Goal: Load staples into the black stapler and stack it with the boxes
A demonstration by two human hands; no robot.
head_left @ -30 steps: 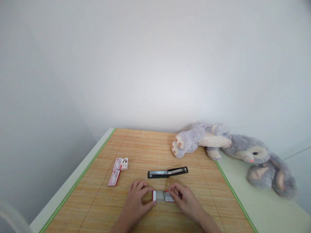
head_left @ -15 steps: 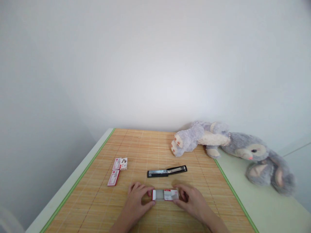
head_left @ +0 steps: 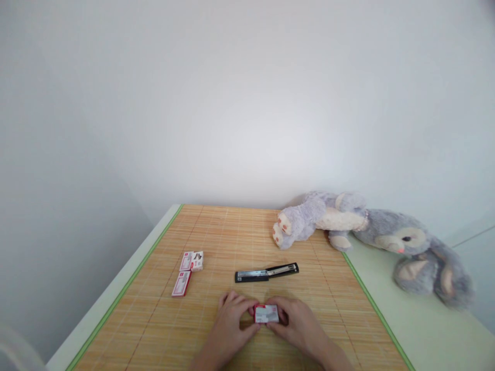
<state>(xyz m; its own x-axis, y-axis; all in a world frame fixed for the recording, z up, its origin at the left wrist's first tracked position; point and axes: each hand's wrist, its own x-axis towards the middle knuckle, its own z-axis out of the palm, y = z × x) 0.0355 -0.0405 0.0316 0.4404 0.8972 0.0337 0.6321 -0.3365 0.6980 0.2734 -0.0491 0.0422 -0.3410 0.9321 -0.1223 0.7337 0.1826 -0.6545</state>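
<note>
Between my two hands is a small red and white staple box [head_left: 266, 313], its inner tray now inside the sleeve. My left hand [head_left: 236, 319] pinches the box's left end with thumb and fingers. On the right end, my right hand [head_left: 291, 317] grips it the same way. Just beyond the box lies an open black stapler [head_left: 266, 272], its metal staple channel showing, apart from both hands. Whatever is inside the box is hidden.
More small red and white boxes [head_left: 181, 283] lie to the left on the bamboo mat [head_left: 228, 232]. A grey plush rabbit [head_left: 340, 219] rests on its side at the back right, across the mat's green edge. Behind the table rises a white wall [head_left: 247, 103].
The tray has slid into the sleeve, so the box is shorter and closed. My left hand has moved right, closer to my right hand. The stapler stays put.
</note>
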